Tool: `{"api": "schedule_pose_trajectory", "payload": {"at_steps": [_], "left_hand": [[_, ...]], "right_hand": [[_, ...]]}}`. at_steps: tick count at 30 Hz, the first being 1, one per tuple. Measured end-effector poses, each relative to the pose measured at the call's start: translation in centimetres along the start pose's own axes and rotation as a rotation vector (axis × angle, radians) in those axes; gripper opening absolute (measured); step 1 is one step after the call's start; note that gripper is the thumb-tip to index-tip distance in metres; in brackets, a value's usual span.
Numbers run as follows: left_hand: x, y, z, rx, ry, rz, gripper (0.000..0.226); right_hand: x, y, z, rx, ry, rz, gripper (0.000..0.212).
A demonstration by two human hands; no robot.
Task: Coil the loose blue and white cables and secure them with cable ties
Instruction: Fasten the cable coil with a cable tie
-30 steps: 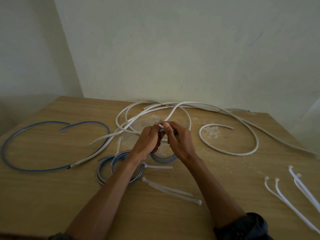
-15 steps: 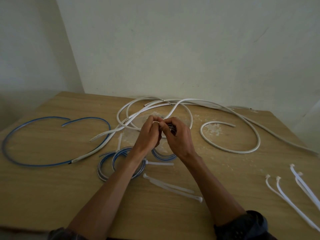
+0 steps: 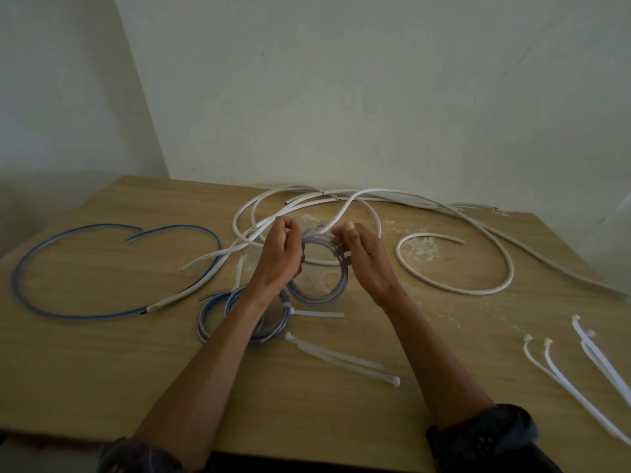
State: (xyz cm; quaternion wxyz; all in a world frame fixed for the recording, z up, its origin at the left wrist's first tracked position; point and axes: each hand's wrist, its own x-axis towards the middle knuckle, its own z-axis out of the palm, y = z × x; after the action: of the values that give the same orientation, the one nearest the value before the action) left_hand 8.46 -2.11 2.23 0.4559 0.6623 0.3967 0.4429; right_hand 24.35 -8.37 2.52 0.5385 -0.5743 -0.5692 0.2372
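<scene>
The left hand (image 3: 280, 256) and right hand (image 3: 363, 259) were held apart, each with curled fingers gripping one side of the small coil (image 3: 319, 299) of blue and white cable between them. The fingertips were turned away, so the exact pinch was hard to make out. The ring looked slightly oval, its long axis running from the person toward the wall, with the far arc up between the hands and the near arc low. Whether that arc touched the table (image 3: 102, 370) could not be told.

Under the left forearm lay a tied coil (image 3: 206, 319), partly hidden, with its cable tie (image 3: 321, 314) pointing right. Two loose cable ties (image 3: 341, 360) lay just nearer. To the left, a blue cable (image 3: 20, 268) curved open. White cables (image 3: 375, 192) tangled behind the hands. More ties (image 3: 563, 380) at the right ran out of view.
</scene>
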Motion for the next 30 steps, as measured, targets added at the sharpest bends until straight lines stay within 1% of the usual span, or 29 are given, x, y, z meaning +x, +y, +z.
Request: {"api": "schedule_pose_trajectory", "payload": {"at_steps": [1, 2, 3, 5, 6, 7, 8, 11, 13, 15, 19, 22, 24, 27, 30], "left_hand": [[0.2, -0.1, -0.5, -0.03, 0.015, -0.029, 0.026], [0.5, -0.2, -1.0, -0.075, 0.03, -0.054, 0.028], [0.7, -0.3, -1.4, -0.12, 0.045, -0.075, 0.029], [1.0, -0.5, -2.0, -0.177, 0.086, -0.085, 0.029], [1.0, -0.4, -2.1, -0.191, 0.1, -0.075, 0.028], [0.9, -0.4, -2.2, -0.197, 0.105, -0.062, 0.028], [0.9, -0.5, -2.0, -0.201, 0.103, -0.052, 0.027], [0.7, -0.8, -1.7, -0.212, 0.108, -0.041, 0.027], [0.7, -1.0, -1.6, -0.202, 0.121, -0.042, 0.027], [0.7, -1.3, -1.4, -0.183, 0.114, -0.056, 0.027], [0.5, -1.6, -0.8, -0.143, 0.088, -0.068, 0.024], [0.4, -1.8, -0.6, -0.129, 0.092, -0.059, 0.023], [0.5, -2.0, -0.5, -0.111, 0.092, -0.058, 0.024], [0.5, -2.2, -0.5, -0.11, 0.099, -0.062, 0.024], [0.5, -2.3, -0.3, -0.086, 0.096, -0.031, 0.023]], "right_hand": [[0.0, 0.0, -0.6, -0.049, 0.03, 0.019, 0.04], [-0.1, 0.0, -1.4, -0.101, 0.014, 0.039, 0.035], [-0.5, -0.1, -2.3, -0.15, -0.078, 0.055, 0.028], [-1.8, -0.6, -3.3, -0.239, -0.416, 0.089, 0.015], [-2.6, -0.8, -3.2, -0.268, -0.578, 0.112, 0.012], [-3.2, -1.0, -2.8, -0.297, -0.695, 0.128, 0.015], [-3.7, -1.1, -2.2, -0.333, -0.761, 0.138, 0.02], [-4.1, -1.0, -0.5, -0.462, -0.83, 0.131, 0.03], [-4.1, -0.8, -0.1, -0.5, -0.835, 0.112, 0.032], [-4.0, -0.6, 0.0, -0.491, -0.834, 0.096, 0.029], [-3.9, -0.1, -0.1, -0.457, -0.799, 0.078, 0.014], [-3.7, 0.2, -0.5, -0.361, -0.747, 0.033, 0.004], [-3.4, 0.0, -1.0, -0.271, -0.672, 0.003, 0.002], [-2.9, -0.3, -2.1, -0.147, -0.519, 0.027, 0.001], [-2.5, -0.4, -2.6, 0.082, -0.256, 0.01, 0.004]]}}
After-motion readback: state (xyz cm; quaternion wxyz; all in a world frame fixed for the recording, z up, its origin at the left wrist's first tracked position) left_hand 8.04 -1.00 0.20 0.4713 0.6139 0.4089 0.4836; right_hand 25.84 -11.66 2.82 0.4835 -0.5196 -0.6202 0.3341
